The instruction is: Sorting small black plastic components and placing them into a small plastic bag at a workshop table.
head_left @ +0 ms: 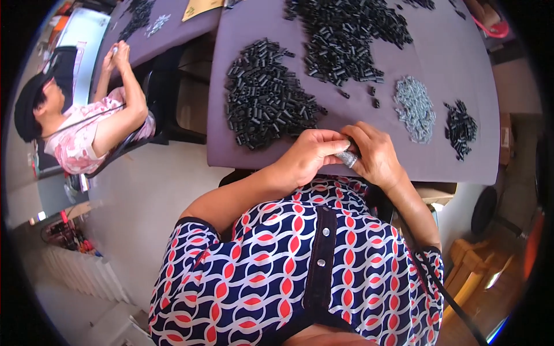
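Both Hands on a Small Dark Part

Far left: a co-worker (95, 127) sits at a second table (167, 34). On the main table (453, 63): a pile of short black tubes (265, 95). At its near edge, the left hand (309, 154) and right hand (380, 158) meet, fingers pinched on a small dark part (352, 146), mostly hidden. Rightward: silvery pieces (414, 109), then a smaller black pile (460, 130).

I get a fairly bright feed, with soft light leaving a pale sheen on the purplish tabletop (456, 57). Small glints pick out the black tubes (268, 95), which read fairly sharp. The white panel (86, 29) at upper left washes out. Toward my black rim, edges bend, blur and fringe blue.
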Tool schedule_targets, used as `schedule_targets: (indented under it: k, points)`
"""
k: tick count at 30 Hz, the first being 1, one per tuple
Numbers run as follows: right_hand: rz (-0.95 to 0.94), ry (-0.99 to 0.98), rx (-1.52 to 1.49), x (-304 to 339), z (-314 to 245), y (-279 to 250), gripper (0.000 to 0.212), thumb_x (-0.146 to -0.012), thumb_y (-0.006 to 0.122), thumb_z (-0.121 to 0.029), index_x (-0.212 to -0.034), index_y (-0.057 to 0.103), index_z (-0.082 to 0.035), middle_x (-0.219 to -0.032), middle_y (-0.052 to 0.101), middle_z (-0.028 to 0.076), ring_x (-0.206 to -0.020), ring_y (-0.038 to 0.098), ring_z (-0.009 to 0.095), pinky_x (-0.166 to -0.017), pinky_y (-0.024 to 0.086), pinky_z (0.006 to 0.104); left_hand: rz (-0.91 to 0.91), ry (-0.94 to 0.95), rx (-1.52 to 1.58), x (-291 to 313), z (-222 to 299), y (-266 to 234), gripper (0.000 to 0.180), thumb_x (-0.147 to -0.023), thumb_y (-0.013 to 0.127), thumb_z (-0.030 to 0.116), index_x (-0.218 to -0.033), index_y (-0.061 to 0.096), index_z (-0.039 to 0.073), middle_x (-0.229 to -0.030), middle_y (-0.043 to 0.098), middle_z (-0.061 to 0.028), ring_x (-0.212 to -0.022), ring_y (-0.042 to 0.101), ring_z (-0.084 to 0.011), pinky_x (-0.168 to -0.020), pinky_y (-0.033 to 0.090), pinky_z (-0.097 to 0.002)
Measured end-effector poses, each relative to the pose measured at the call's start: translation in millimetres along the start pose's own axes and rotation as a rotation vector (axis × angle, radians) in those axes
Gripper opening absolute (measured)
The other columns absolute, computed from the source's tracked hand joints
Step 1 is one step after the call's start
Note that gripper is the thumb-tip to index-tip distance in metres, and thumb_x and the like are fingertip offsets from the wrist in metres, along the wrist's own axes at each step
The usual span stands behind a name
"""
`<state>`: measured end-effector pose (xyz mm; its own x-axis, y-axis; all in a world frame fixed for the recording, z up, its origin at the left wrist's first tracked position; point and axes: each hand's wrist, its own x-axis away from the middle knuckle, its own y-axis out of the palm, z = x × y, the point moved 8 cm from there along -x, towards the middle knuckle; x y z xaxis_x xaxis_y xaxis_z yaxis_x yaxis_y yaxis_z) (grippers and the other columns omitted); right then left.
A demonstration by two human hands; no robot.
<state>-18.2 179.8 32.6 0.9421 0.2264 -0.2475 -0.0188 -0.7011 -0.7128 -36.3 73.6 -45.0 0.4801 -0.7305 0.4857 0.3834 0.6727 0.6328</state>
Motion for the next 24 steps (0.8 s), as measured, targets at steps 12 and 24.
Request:
schedule_targets:
  k: [12,24]
  points:
    - [0.119,0.038,0.219,18.1,4.0,-30.7,0.047,-0.073,0.078,-0.013,-0.117,0.065,-0.003,-0.110,0.066,0.015,-0.101,0.064,0.034,-0.088,0.051,0.0423,0.036,0.536,-0.709,39.1,48.9,14.6,0.021,-0.097,0.063,0.016,-0.109,0.067,-0.001,-0.104,0.068,-0.0084,-0.098,0.064,-0.0151,-0.090,0.050,-0.0307]
    - [0.447,0.495,0.780,94.1,138.5,-157.7,0.043,-0.089,0.069,-0.017,-0.130,0.060,-0.007,-0.139,0.053,0.012,-0.134,0.043,0.035,-0.111,0.035,0.0458,0.144,0.974,-1.936,36.9,80.2,7.5,0.050,-0.080,0.075,0.027,-0.123,0.060,0.004,-0.134,0.054,-0.0123,-0.131,0.045,-0.0316,-0.110,0.033,-0.0573]
